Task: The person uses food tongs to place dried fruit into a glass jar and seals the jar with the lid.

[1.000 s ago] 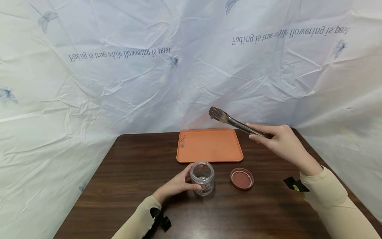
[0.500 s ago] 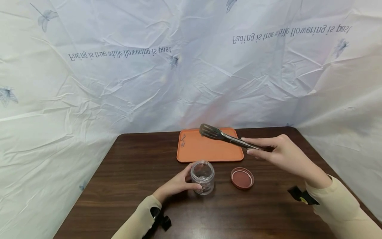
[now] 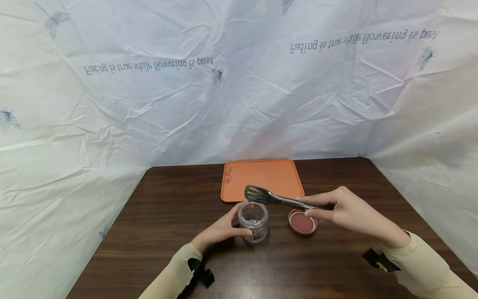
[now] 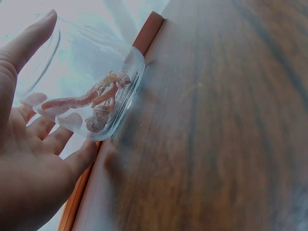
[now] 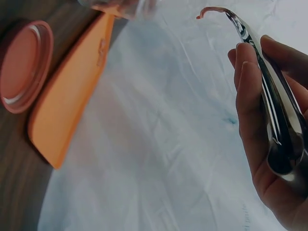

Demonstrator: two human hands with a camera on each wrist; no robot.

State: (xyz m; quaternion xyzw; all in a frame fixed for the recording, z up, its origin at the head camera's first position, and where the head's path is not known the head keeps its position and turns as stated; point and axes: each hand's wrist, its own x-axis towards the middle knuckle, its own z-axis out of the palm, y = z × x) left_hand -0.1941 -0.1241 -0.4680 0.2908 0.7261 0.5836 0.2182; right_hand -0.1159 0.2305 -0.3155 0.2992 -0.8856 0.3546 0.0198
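Observation:
My left hand (image 3: 219, 229) grips a clear, open-topped jar (image 3: 258, 233) on the table, thumb at the front and fingers round the far side. Wrinkled pinkish pieces (image 4: 98, 103) lie in its bottom, as the left wrist view shows. My right hand (image 3: 341, 212) pinches metal tongs (image 3: 285, 201) between thumb and fingers. Their slotted head overlaps the space just over and behind the jar's rim. A small reddish bit (image 5: 198, 17) shows at the tongs' tip in the right wrist view. The reddish-brown lid (image 3: 301, 223) lies right of the jar, partly under the line of the tongs.
An orange tray (image 3: 267, 174) lies at the back of the dark wooden table (image 3: 179, 207), with a few small pieces (image 3: 228, 179) near its left edge. White sheeting (image 3: 179, 116) with printed lettering hangs behind and along the sides.
The right hand has lowered the tongs from above the tray's back edge, forward and slightly left, to near the jar's mouth. The left hand, jar, lid and tray have stayed in place.

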